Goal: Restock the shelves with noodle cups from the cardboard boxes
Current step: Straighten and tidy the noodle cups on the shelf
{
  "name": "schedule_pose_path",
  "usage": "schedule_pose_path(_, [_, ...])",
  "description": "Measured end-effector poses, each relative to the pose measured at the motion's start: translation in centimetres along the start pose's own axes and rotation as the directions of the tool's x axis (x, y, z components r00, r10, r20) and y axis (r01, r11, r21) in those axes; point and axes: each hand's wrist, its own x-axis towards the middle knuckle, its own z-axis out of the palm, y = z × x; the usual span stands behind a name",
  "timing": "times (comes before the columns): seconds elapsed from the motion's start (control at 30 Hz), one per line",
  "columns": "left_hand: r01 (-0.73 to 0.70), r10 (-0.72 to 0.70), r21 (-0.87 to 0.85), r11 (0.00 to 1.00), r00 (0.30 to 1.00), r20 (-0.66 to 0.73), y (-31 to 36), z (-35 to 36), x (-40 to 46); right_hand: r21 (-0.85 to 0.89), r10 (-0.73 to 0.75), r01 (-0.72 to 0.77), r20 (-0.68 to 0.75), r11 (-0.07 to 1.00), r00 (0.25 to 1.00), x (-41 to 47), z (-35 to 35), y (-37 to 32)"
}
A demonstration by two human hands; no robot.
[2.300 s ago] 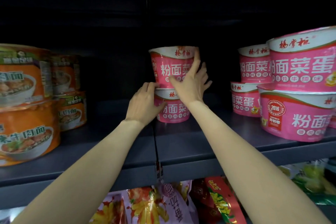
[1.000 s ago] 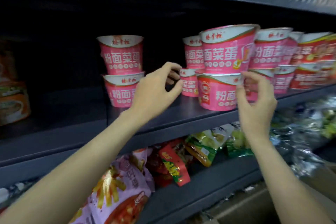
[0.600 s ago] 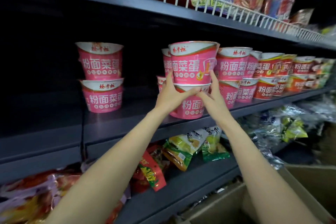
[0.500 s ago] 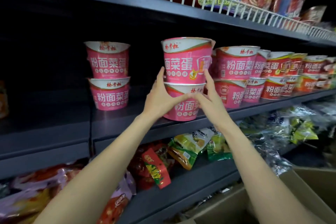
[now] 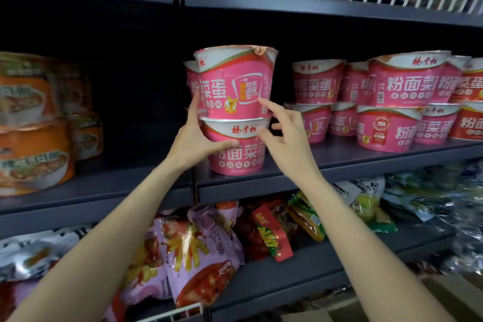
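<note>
Half a second ago both hands held the stack of two pink noodle cups near the other pink cups; now the stack stands further left on the shelf [image 5: 339,162], in front of an earlier pair, so I judge this placing nearly done and the next cups must come from the box. The left hand [image 5: 194,138] presses against the left side of the stack, thumb curled over the front of the lower cup [image 5: 236,150] and fingers reaching up along the upper cup [image 5: 235,83]; it grips the stack. Just right of it, the right hand [image 5: 283,138] has come off: its fingers are spread and loosely bent, the forefinger only touching or nearly touching the upper cup, holding nothing. Both cups stand upright, long axis vertical, wide lids up, narrow bases down. The lower label faces the person; the upper one is turned somewhat to the left. Further right of the right hand stand the other stacked pink cups [image 5: 392,102].
</note>
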Motion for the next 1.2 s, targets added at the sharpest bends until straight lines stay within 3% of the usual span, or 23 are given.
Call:
schedule_pose_path(0.07, [-0.005,0.005,-0.032,0.999,1.000,0.007,-0.4,-0.4,0.2,0.000,-0.003,0.003,-0.111,1.000,0.994,1.2,0.2,-0.6])
schedule_pose_path(0.17, [0.008,-0.005,-0.076,0.997,0.999,0.034,-0.9,-0.7,0.4,0.053,0.066,-0.059,-0.123,0.997,0.990,3.3,0.6,-2.0])
schedule_pose_path(0.37, [0.021,-0.019,-0.092,0.995,0.999,0.029,-1.7,-0.3,0.0,-0.343,0.039,-0.128,-0.253,0.931,0.967,5.6,3.0,-3.6])
schedule_pose_path(0.43, [0.026,-0.026,-0.062,0.998,1.000,0.010,-1.7,-0.2,-0.2,-0.265,0.043,-0.102,-0.218,0.959,0.975,6.0,2.8,-3.0])
schedule_pose_path(0.57, [0.012,-0.013,-0.020,1.000,1.000,-0.017,-1.7,-0.2,-0.4,0.119,0.159,-0.148,-0.085,0.982,0.984,6.3,-0.5,-0.3])
schedule_pose_path(0.67, [0.001,-0.001,-0.009,1.000,1.000,-0.017,-1.7,-0.2,-0.3,0.168,0.182,-0.139,-0.277,0.976,0.943,6.0,-1.7,0.4])
schedule_pose_path(0.7, [0.000,0.000,-0.005,1.000,1.000,-0.019,-1.7,-0.2,-0.3,0.102,0.130,-0.102,-0.324,0.989,0.937,5.7,-1.1,-0.1])
schedule_pose_path(0.77, [0.000,0.000,-0.013,1.000,1.000,-0.024,-1.7,-0.1,-0.4,-0.144,0.052,-0.090,-0.254,0.985,0.966,4.9,1.2,-1.8])
schedule_pose_path(0.83, [-0.003,0.002,-0.014,1.000,1.000,-0.022,-1.6,-0.1,-0.5,-0.355,0.102,-0.162,-0.181,0.921,0.978,4.8,3.9,-3.4])
schedule_pose_path(0.9, [0.001,-0.001,-0.002,1.000,1.000,-0.023,-1.6,-0.1,-0.6,-0.424,0.153,-0.230,-0.208,0.876,0.966,5.7,5.4,-3.8])
schedule_pose_path(1.0, [0.007,-0.007,0.001,1.000,1.000,-0.030,-1.5,-0.2,-0.7,-0.266,0.160,-0.203,-0.176,0.942,0.971,6.9,4.5,-2.4])
schedule_pose_path(1.1, [-0.003,0.003,0.005,1.000,0.999,-0.031,-1.5,-0.2,-0.6,0.126,0.160,-0.162,0.024,0.979,0.987,7.2,1.7,-0.6])
schedule_pose_path(1.2, [-0.012,0.012,0.005,1.000,0.999,-0.045,-1.6,-0.2,-0.6,0.282,0.157,-0.219,0.225,0.934,0.962,7.6,-0.2,0.2])
